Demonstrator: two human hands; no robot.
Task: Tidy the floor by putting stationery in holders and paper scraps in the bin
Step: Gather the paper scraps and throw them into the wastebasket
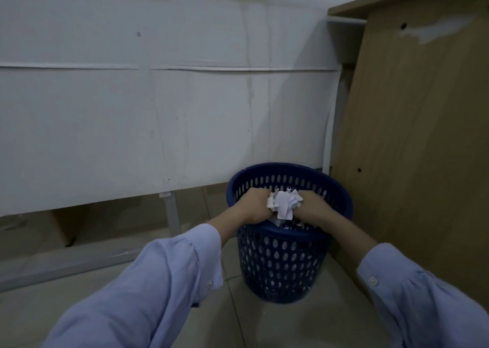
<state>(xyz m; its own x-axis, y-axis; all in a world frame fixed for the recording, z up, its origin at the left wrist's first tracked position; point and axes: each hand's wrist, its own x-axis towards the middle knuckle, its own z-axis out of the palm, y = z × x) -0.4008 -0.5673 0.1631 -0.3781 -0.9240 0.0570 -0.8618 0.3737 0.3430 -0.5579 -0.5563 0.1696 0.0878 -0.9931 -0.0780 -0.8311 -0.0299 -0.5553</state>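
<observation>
Head view:
Left hand: the left hand [252,206] is curled shut against the left side of a wad of paper scraps [283,205], over the open mouth of the bin [283,265].
Right hand: the right hand [315,206] is closed on the right side of the same wad, so the scraps are pressed between the two hands.
Scraps: white, crumpled and torn, bunched in one clump above the bin's inside, near its front rim; a few bits hang below the hands, toward the rim.
Bin: dark blue plastic, round, with rows of oval holes in its wall; it stands upright on the floor [264,324]. White shows through some holes low in the wall; whether that is paper inside I cannot tell.
Sleeves: both arms wear light blue sleeves [158,276] with buttoned cuffs, reaching in from the bottom edge.
Floor: pale tiles, dim light.
Panel: a white panel [158,109] on a grey metal frame stands behind the bin and to its left.
Desk: the wood-look side of a desk [423,136] stands just right of the bin.
Writing: no brand, label or text can be read anywhere.
</observation>
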